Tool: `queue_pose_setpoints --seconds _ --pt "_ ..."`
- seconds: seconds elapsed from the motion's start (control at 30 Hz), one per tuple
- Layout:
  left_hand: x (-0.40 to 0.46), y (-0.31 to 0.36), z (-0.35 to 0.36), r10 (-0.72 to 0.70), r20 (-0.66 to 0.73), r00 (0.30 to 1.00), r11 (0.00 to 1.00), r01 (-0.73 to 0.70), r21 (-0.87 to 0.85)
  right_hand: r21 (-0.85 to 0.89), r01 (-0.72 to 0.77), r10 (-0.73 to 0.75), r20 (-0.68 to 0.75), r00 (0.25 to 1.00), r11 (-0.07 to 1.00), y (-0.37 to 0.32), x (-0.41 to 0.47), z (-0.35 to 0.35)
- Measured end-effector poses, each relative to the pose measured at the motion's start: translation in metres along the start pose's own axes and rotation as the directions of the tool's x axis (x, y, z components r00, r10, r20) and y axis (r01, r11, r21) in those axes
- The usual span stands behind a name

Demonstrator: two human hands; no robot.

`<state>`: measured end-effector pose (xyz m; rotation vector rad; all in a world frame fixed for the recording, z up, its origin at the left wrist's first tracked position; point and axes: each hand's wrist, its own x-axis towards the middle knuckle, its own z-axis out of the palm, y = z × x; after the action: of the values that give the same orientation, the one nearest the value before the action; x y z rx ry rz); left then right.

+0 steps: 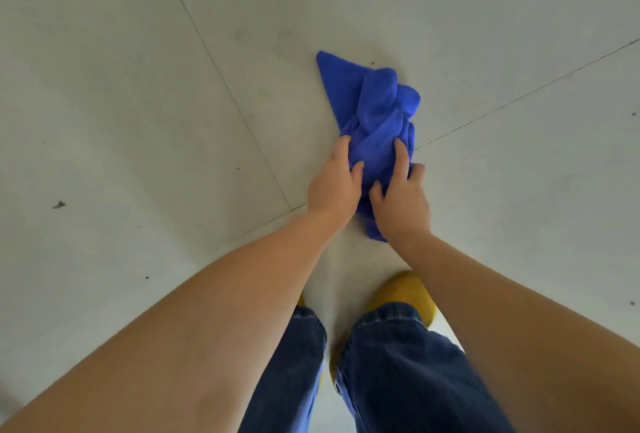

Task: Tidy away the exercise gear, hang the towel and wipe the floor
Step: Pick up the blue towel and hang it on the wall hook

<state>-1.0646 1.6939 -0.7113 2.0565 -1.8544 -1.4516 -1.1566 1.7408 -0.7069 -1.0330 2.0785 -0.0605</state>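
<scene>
Both hands, left hand [333, 186] and right hand [401, 204], clutching crumpled blue cloth [375, 110] on floor [138, 103]

Head view, looking down. A bunched blue cloth [375, 124] lies on the pale tiled floor [138, 103], one flat corner pointing away from the person. The left hand [334, 186] and the right hand [400, 202] both press on its near end, fingers spread over the folds. Below them appear blue jeans [391, 370] and a yellow shoe [403, 290]. Dark specks [59, 205] dot the tiles.
</scene>
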Motion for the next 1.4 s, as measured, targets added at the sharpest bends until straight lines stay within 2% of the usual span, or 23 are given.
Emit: queue_pose_setpoints --seconds 0.07,0.17,0.4,0.53,0.73,0.87,1.0,1.1,1.23,1.4 --pt "-0.005 0.008 -0.008 -0.013 0.019 1.000 1.000 0.013 0.014 0.070 -0.030 0.027 0.052 0.998 0.997 -0.005 -0.002 -0.014" --pt "-0.019 0.037 -0.038 -0.012 0.067 0.998 0.998 0.008 0.066 0.053 -0.042 0.038 0.070 0.997 0.998 -0.022 -0.024 -0.050" --pt "-0.098 0.143 -0.166 -0.004 0.062 0.998 1.000 0.004 0.011 0.144 0.008 -0.018 0.070 0.997 0.990 -0.105 -0.118 -0.173" --pt "-0.145 0.215 -0.250 0.077 0.041 0.996 0.997 -0.077 -0.013 0.147 0.099 -0.104 0.022 0.994 0.984 -0.154 -0.171 -0.264" --pt "-0.228 0.337 -0.368 0.257 0.077 0.963 0.960 -0.263 0.099 0.120 0.234 -0.233 -0.023 0.972 0.965 -0.210 -0.259 -0.416" --pt "-0.289 0.412 -0.425 0.407 0.128 0.904 0.893 -0.424 0.154 0.095 0.318 -0.316 -0.030 0.948 0.943 -0.230 -0.322 -0.498" --pt "-0.337 0.476 -0.462 0.567 0.149 0.810 0.774 -0.586 0.240 0.018 0.387 -0.386 -0.055 0.921 0.922 -0.241 -0.367 -0.567" --pt "-0.365 0.515 -0.477 0.664 0.198 0.721 0.672 -0.692 0.264 0.043 0.422 -0.410 -0.173 0.896 0.905 -0.248 -0.395 -0.611" --pt "-0.393 0.551 -0.488 0.760 0.231 0.608 0.566 -0.793 0.224 -0.042 0.379 -0.377 -0.251 0.892 0.924 -0.252 -0.433 -0.647" --pt "-0.411 0.564 -0.483 0.751 0.367 0.548 0.506 -0.836 0.213 -0.095 0.280 -0.295 -0.374 0.879 0.955 -0.229 -0.475 -0.661"
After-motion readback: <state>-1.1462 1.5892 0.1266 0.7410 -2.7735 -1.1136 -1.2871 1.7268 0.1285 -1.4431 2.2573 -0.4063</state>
